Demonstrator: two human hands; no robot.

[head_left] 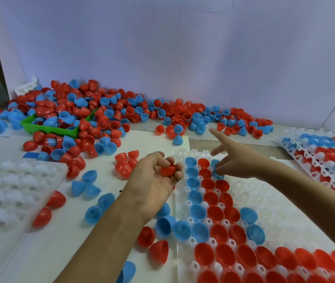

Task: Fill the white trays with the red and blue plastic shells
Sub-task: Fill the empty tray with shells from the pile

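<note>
Surface: white boards under a pale wall, strewn with shells.

Landmark: the part-filled tray [281, 203] in front of me.

1. Empty tray [9, 190], far left of the landmark: one, no shells seated.
2. Green bin [50, 129], behind and left of it: one, buried in the heap of shells [121, 113], too many to count.
3. Loose shells just left of the landmark: several of each colour, not counted exactly.
4. My left hand [158, 180], at the landmark's left edge: fingers curled around one red shell [168, 170].
5. Landmark tray: a blue column, two red columns, a few blue in the next column; the right part is bare.
6. My right hand [234, 160], over the far rows: index finger stretched toward the heap, the other fingers at a blue shell [216, 175]; grip or mere touch, I cannot tell.
7. Filled trays [326, 158], right of the landmark: a stack, count unclear.

Judgement: the empty cups lie right of my left hand, so the red shell travels rightward; the right hand is nearer them.
</note>
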